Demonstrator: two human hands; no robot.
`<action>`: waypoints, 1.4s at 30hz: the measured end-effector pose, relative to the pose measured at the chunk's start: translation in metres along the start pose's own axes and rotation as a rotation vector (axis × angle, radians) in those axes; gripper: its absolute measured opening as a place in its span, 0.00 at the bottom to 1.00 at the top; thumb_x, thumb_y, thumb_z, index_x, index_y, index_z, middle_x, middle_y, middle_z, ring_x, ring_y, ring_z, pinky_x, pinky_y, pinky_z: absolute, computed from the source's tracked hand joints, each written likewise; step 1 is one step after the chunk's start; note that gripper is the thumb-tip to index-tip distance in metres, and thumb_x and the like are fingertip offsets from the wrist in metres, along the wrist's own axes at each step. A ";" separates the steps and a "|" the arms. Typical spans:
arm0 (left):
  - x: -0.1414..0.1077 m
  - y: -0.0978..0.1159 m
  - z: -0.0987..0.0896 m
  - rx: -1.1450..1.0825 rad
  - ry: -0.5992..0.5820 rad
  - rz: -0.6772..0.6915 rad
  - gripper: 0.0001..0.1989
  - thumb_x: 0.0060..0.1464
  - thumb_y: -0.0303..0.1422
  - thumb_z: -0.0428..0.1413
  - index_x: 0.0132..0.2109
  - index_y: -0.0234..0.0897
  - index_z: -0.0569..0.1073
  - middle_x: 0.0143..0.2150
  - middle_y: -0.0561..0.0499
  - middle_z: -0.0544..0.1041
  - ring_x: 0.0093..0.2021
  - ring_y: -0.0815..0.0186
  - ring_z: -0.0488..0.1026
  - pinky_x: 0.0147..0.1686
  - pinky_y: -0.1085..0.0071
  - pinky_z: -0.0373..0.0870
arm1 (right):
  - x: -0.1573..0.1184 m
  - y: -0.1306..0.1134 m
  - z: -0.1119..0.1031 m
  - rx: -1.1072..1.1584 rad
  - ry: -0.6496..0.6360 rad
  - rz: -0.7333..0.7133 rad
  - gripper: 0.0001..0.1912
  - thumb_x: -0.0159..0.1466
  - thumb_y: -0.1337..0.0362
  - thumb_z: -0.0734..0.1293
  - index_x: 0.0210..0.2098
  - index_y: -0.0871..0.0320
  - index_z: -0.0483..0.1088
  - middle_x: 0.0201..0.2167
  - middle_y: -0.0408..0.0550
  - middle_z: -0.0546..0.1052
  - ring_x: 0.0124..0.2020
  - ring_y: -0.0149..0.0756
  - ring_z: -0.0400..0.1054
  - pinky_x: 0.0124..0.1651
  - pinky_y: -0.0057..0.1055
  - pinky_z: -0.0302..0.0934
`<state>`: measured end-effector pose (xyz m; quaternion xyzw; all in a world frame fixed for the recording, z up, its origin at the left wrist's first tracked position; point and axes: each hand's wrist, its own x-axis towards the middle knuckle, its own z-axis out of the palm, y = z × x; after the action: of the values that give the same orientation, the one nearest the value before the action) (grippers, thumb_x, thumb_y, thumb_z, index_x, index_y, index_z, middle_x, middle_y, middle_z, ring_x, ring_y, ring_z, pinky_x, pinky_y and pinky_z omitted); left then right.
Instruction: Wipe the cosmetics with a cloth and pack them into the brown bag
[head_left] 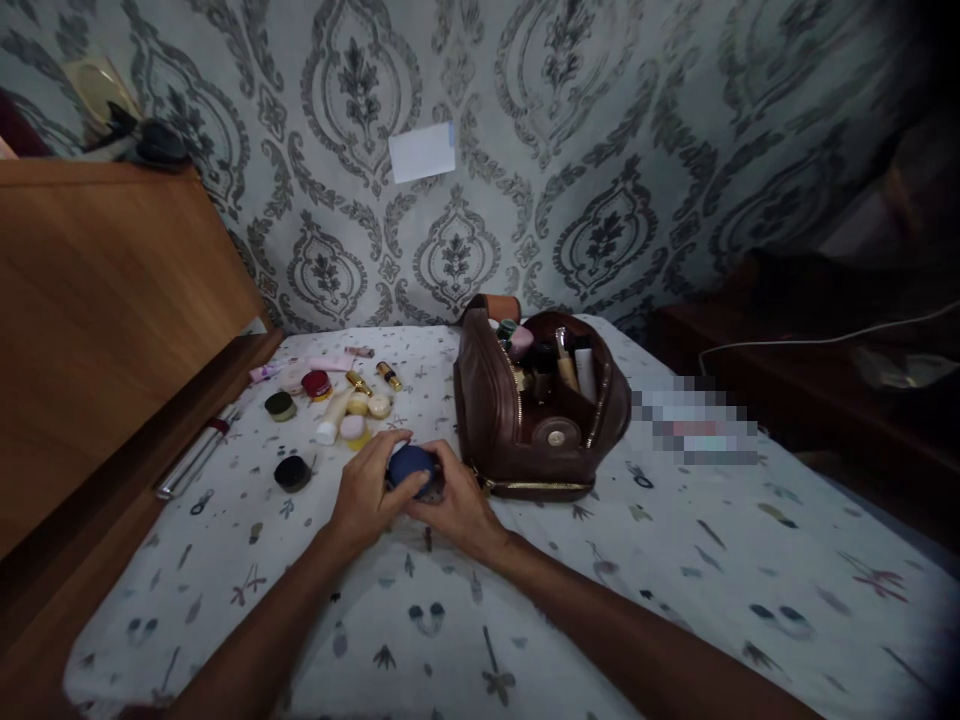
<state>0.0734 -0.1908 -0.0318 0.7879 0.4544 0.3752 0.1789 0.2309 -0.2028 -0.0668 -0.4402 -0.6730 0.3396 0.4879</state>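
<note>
A patterned sheet (540, 590) carries small jars (292, 474) — and a brown bag (487, 410)

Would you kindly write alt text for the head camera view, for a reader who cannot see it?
A person's left hand and right hand hold a round blue item over a printed cloth. To the right stands an open brown bag with small containers inside; to the left lie jars and a pale tube. Behind is a patterned wall.

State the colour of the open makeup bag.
Dark brown: the makeup bag shows best in the head view.
</note>
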 end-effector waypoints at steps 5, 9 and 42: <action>0.000 0.005 -0.001 0.124 -0.027 0.090 0.24 0.53 0.43 0.61 0.55 0.40 0.70 0.50 0.43 0.77 0.51 0.53 0.74 0.49 0.60 0.70 | 0.000 0.003 0.001 -0.056 0.017 -0.056 0.22 0.53 0.60 0.71 0.44 0.56 0.63 0.36 0.45 0.73 0.36 0.39 0.69 0.40 0.33 0.63; -0.003 0.005 0.000 0.161 -0.041 0.193 0.17 0.59 0.39 0.56 0.54 0.40 0.72 0.47 0.44 0.78 0.48 0.56 0.75 0.48 0.61 0.71 | 0.001 0.004 0.002 -0.065 0.039 -0.100 0.21 0.53 0.60 0.71 0.45 0.56 0.65 0.39 0.48 0.75 0.40 0.41 0.70 0.45 0.36 0.64; 0.006 0.003 -0.003 -0.351 0.023 -0.193 0.26 0.59 0.51 0.50 0.51 0.35 0.74 0.50 0.41 0.79 0.51 0.52 0.75 0.49 0.59 0.72 | -0.002 -0.006 -0.002 0.092 0.197 -0.156 0.34 0.49 0.58 0.79 0.53 0.57 0.68 0.49 0.51 0.76 0.49 0.42 0.71 0.52 0.36 0.65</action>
<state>0.0746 -0.1873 -0.0254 0.6929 0.4575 0.4389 0.3435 0.2318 -0.2065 -0.0616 -0.3949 -0.6376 0.2861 0.5963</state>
